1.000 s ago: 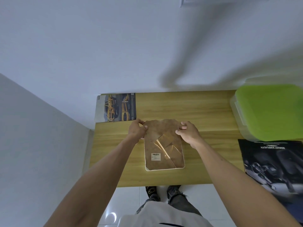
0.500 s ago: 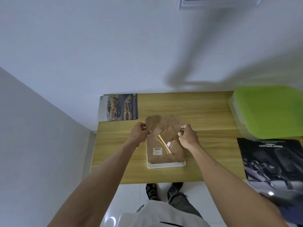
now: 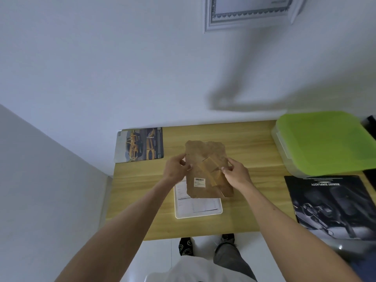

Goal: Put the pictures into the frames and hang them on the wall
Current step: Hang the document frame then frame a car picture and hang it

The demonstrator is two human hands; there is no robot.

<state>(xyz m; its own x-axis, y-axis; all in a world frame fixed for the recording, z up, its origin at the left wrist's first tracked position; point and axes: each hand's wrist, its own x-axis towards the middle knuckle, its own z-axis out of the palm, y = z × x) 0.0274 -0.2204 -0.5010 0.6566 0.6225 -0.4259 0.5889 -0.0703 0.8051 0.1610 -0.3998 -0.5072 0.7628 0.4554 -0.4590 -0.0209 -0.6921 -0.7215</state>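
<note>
Both hands at the brown backing board point(image 3: 205, 171), lifted clear of the white frame point(image 3: 198, 212) and tilted, far end raised toward the wall. Left hand point(image 3: 176, 169) pinching the board's left edge, fingers curled round it; right hand point(image 3: 237, 174) gripping the right edge beside the fold-out stand, thumb on top. Each grip closed on the board, roughly level with the other, at mid-length. Long axis of the board running away from the body, in line with the frame's long axis.

Frame lying flat on the table point(image 3: 244, 143), directly below the board's near end and a little nearer the body, with a printed insert sheet showing inside. Board's near edge overlapping the frame's far part in view; whether touching it, impossible to tell.

Yellow car picture point(image 3: 140, 144) flat on the table, left of the frame and beyond it, at the wall edge: nearer the left grip. Dark car picture point(image 3: 329, 202) right of the frame, well apart, nearer the right grip. Green-lidded box point(image 3: 323, 141) beyond that picture. One framed print point(image 3: 248, 11) on the wall above, well beyond the frame.

Likely step: removing the back, with a picture to be fetched next. Forearms extended forward, converging, wrists slightly bent.
</note>
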